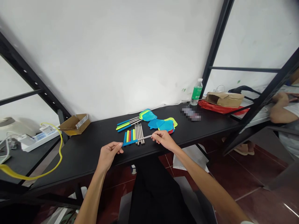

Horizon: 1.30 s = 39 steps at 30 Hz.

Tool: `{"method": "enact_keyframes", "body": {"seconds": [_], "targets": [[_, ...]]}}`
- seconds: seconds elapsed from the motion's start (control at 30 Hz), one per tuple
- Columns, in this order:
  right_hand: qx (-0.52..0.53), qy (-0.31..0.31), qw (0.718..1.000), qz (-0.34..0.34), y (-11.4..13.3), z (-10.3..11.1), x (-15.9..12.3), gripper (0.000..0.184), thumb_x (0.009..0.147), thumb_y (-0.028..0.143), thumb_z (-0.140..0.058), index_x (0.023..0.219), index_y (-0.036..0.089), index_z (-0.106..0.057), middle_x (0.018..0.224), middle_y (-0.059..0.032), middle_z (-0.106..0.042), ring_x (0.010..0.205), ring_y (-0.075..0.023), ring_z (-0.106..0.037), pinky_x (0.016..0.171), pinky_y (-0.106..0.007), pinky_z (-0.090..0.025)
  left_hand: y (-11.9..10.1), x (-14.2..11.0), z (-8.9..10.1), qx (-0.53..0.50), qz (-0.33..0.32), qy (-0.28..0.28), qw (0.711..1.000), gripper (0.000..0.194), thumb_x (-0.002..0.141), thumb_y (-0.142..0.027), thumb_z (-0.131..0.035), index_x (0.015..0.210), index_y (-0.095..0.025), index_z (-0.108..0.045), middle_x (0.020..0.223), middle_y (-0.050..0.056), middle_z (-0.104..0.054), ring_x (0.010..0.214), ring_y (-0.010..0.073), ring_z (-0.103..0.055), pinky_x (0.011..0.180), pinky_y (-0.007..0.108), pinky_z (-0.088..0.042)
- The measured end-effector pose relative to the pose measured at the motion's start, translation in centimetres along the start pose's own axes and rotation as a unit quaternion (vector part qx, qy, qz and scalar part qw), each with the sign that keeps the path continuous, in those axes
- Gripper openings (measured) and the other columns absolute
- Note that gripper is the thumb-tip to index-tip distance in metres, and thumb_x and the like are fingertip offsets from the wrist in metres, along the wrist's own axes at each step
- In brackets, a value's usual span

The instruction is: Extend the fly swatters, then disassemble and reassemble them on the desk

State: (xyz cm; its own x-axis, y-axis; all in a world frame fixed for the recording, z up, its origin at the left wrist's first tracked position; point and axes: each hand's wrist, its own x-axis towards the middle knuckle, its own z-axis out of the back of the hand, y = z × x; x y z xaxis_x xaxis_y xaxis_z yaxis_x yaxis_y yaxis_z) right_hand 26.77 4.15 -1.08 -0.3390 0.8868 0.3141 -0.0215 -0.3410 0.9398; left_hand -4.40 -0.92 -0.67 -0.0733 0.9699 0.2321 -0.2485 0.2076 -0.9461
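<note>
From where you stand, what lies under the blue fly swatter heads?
A yellow swatter head and a red edge show beneath the blue swatter heads; the rest is covered.

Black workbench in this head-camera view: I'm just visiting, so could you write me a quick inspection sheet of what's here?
Surface: black tabletop on a black metal frame.
Job's things: fly swatter heads in blue and yellow mesh; coloured swatter handles lying in a row.
Clutter: water bottle, cardboard box, red plastic bag.
Grippers: none; left hand and right hand both hold a blue swatter handle.
Cables: yellow cable at left; white cable along the wall.
Surroundings: white wall, dark red floor tiles, a co-worker's arm at right.
</note>
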Motion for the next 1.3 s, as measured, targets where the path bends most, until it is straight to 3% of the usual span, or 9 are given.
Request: {"method": "enact_keyframes", "body": {"seconds": [0.5, 0.93, 1.13, 1.3], "targets": [[-0.038, 0.014, 0.999, 0.009, 0.6, -0.8, -0.1, 0.022, 0.086, 0.037, -0.061, 0.084, 0.017, -0.069, 0.074, -0.003, -0.066, 0.06, -0.0127, -0.057, 0.054, -0.024, -0.045, -0.7, 0.1, -0.5, 0.045, 0.001, 0.01, 0.999, 0.034, 0.076, -0.048, -0.075, 0.091, -0.017, -0.077, 0.068, 0.005, -0.067, 0.066, 0.0177, -0.059, 0.061, 0.027, -0.047], [-0.01, 0.005, 1.0, -0.003, 0.0, -0.8, 0.0, 0.023, 0.083, 0.036, -0.066, 0.095, 0.017, -0.071, 0.077, -0.0022, -0.065, 0.062, -0.0128, -0.056, 0.055, -0.025, -0.045, -0.7, 0.1, -0.3, -0.037, -0.007, -0.024, 0.999, 0.029, 0.071, -0.037, -0.081, 0.094, -0.019, -0.076, 0.08, 0.004, -0.066, 0.066, 0.0132, -0.051, 0.06, 0.024, -0.044], [-0.004, -0.005, 1.0, -0.008, 0.3, -0.8, -0.1, 0.023, 0.082, 0.036, -0.067, 0.095, 0.018, -0.071, 0.078, -0.0018, -0.064, 0.062, -0.012, -0.055, 0.054, -0.024, -0.045, -0.5, 0.1, -0.1, -0.063, -0.006, -0.029, 0.998, 0.034, 0.066, -0.033, -0.084, 0.096, -0.019, -0.075, 0.099, 0.009, -0.069, 0.077, 0.0173, -0.058, 0.063, 0.026, -0.047], [0.019, -0.012, 0.999, -0.025, 0.2, -0.7, 0.0, 0.026, 0.081, 0.037, -0.067, 0.098, 0.018, -0.07, 0.075, -0.0005, -0.061, 0.059, -0.0112, -0.053, 0.051, -0.023, -0.044, -0.6, 0.1, -0.2, -0.067, 0.001, -0.032, 0.997, 0.03, 0.071, -0.036, -0.081, 0.094, -0.018, -0.075, 0.078, 0.005, -0.067, 0.07, 0.0158, -0.058, 0.063, 0.026, -0.046]]}}
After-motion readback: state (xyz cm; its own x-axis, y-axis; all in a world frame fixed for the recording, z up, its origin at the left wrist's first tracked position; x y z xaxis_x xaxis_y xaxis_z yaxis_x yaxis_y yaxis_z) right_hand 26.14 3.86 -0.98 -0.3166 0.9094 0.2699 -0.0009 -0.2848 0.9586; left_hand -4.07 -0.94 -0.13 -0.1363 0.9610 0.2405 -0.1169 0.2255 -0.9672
